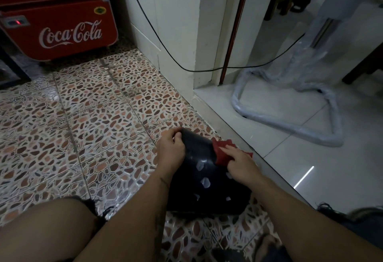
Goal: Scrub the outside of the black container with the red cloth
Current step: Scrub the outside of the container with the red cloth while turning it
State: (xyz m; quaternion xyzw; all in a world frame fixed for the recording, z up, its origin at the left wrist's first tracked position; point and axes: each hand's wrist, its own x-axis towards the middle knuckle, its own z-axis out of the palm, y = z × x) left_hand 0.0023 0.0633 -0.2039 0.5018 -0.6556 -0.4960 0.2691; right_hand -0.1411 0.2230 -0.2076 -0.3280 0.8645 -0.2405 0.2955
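The black container [204, 181] lies on its side on the pebble-patterned floor between my knees, its outside dotted with pale patches. My left hand [172, 150] grips its far left end with the fingers curled over the edge. My right hand [240, 163] presses the red cloth [222, 151] flat against the container's upper right side. The fingers cover the middle of the cloth. The container's near end is partly hidden by my forearms.
A red Coca-Cola cooler [60, 27] stands at the back left. A white wall corner [178, 34] with a black cable [165, 48] rises behind. On the white tiles to the right sits a plastic-wrapped metal stand [290, 112]. My bare knee [45, 226] is at lower left.
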